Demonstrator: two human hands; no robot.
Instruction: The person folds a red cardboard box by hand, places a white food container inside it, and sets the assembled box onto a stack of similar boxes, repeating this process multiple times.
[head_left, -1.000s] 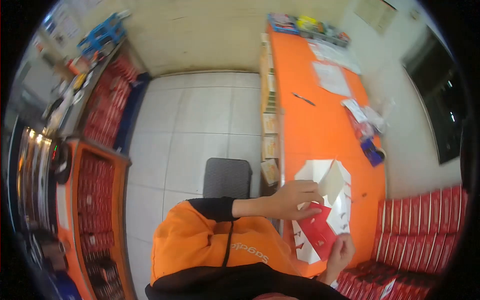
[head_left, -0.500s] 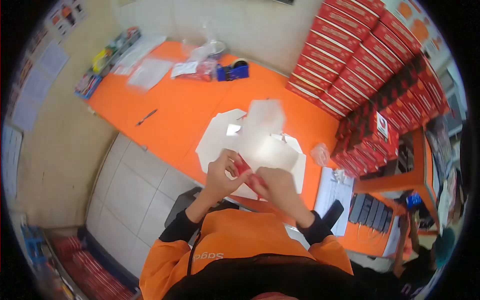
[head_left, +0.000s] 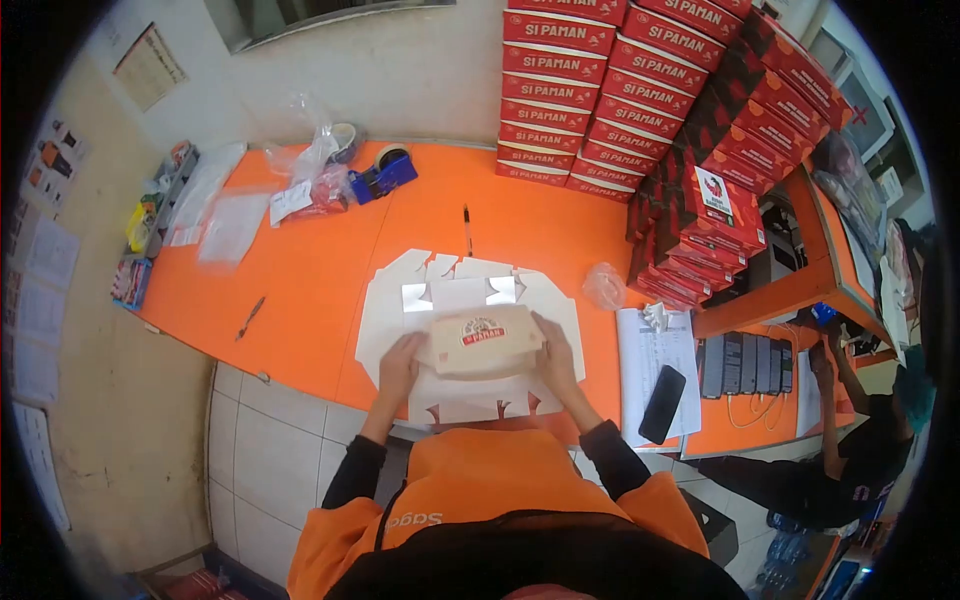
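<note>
**Both hands press on a folded carton at the near edge of the orange counter**

The left hand (head_left: 398,366) lies on the left end of a pale carton (head_left: 485,341) with a red printed label on top, fingers curved around its edge. The right hand (head_left: 556,352) holds the opposite, right end in the same way, so the carton is gripped between the two hands. The carton sits on a stack of flat white box blanks (head_left: 405,290), spread on the orange counter (head_left: 310,270) close to the person's body, near the counter's near edge.

Just right of the blanks lies a sheet of paper (head_left: 640,345) with a dark phone (head_left: 662,404) on it, and a crumpled bit of clear plastic (head_left: 604,286) lies just beyond that sheet. A pen (head_left: 466,228) lies on the counter just beyond the blanks, and another pen (head_left: 250,317) lies well to the left, near the counter's edge. At the far side, against the wall, stand a blue tape dispenser (head_left: 383,172) and a clear plastic bag (head_left: 312,170). A tall stack of red boxes (head_left: 590,90) marked with white lettering fills the far right, running down towards the near right. At the right edge, below a lower shelf, another person (head_left: 860,440) in dark clothes is at work.
</note>
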